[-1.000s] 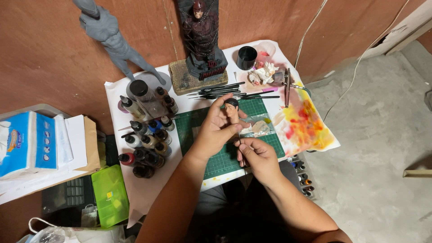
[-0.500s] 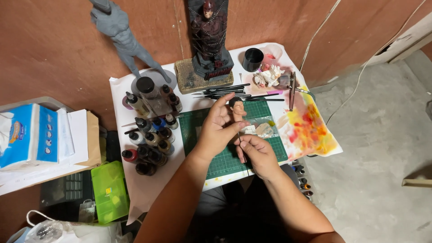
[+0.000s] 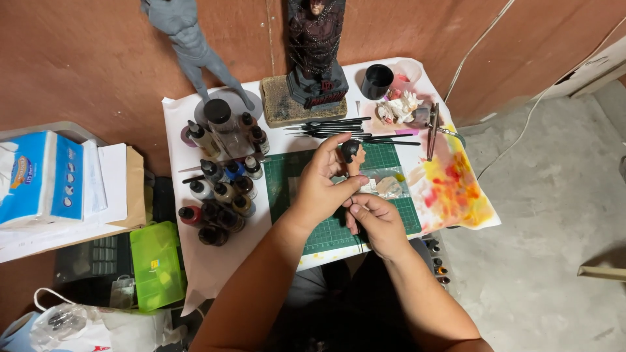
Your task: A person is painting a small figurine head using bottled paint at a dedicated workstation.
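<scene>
Tabletop (image 3: 186, 111) covered in white paper. On it: green cutting mat (image 3: 297, 182), cluster of paint bottles (image 3: 222, 189) left of mat, row of brushes (image 3: 339, 127) above it, paint-stained sheet (image 3: 456, 189) right, black cup (image 3: 377, 81), dark statue (image 3: 316, 58).

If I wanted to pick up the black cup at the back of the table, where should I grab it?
Probably around its round side wall, coming down from above. The black cup stands upright with its open mouth up, and a dark painted statue and a wad of stained tissue crowd its sides, so the top looks like the freest way in.
</scene>
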